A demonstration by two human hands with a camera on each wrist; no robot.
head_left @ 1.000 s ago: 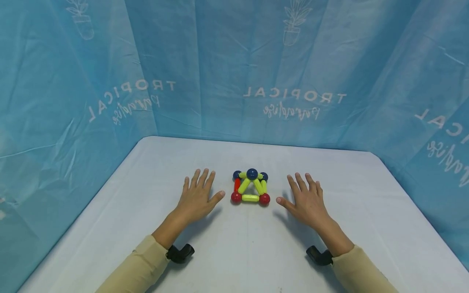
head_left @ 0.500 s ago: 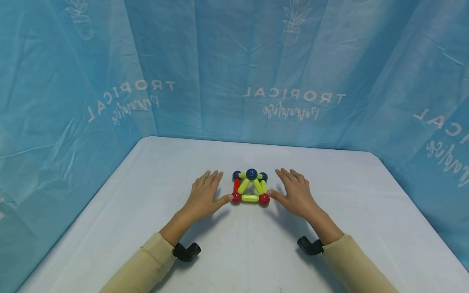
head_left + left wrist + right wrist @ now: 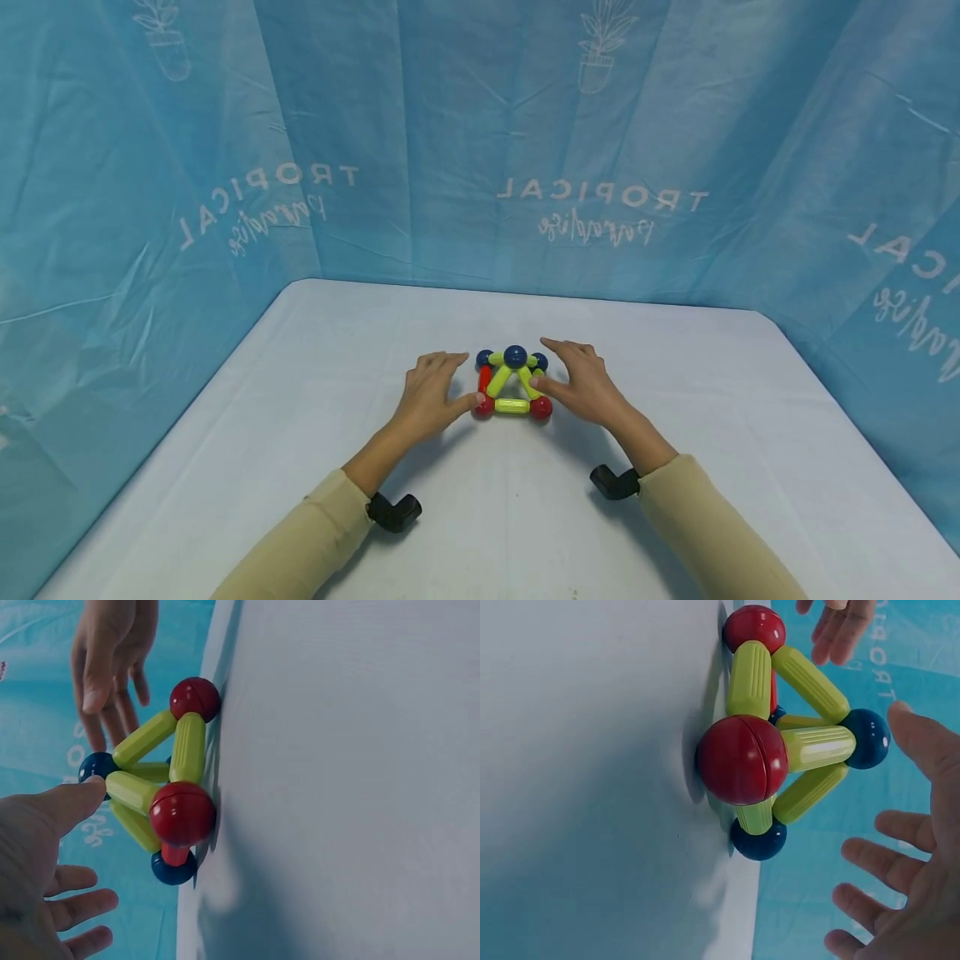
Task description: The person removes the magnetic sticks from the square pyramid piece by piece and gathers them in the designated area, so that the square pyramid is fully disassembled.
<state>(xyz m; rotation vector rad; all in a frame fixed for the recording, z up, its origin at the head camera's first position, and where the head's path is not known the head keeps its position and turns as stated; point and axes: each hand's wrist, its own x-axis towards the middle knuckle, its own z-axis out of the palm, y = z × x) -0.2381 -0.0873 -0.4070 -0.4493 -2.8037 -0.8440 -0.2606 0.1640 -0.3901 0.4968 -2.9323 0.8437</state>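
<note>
I'm looking down on a white tabletop [image 3: 495, 517], rounded at its far corners, with faint creases running across it and soft shadows lying beneath the forearms. A blue curtain [image 3: 450, 125] closes off the back and both sides, wrinkled and printed in white with potted plants [image 3: 597, 67] and mirror-reversed lettering [image 3: 603, 193] reading "TROPICAL Paradise". On the tabletop, between my two hands, sits a toy frame [image 3: 498, 380] of mostly yellow-green rods joined by red and dark blue balls, one blue ball raised at its top. My left hand [image 3: 429, 394] is spread on one side; I can't tell whether its thumb touches the frame. My right hand [image 3: 588, 387] is spread on the other, its thumb near the raised ball but apart from it. Tan sleeves [image 3: 300, 533] cover both forearms, with a black camera [image 3: 395, 513] at each wrist
</note>
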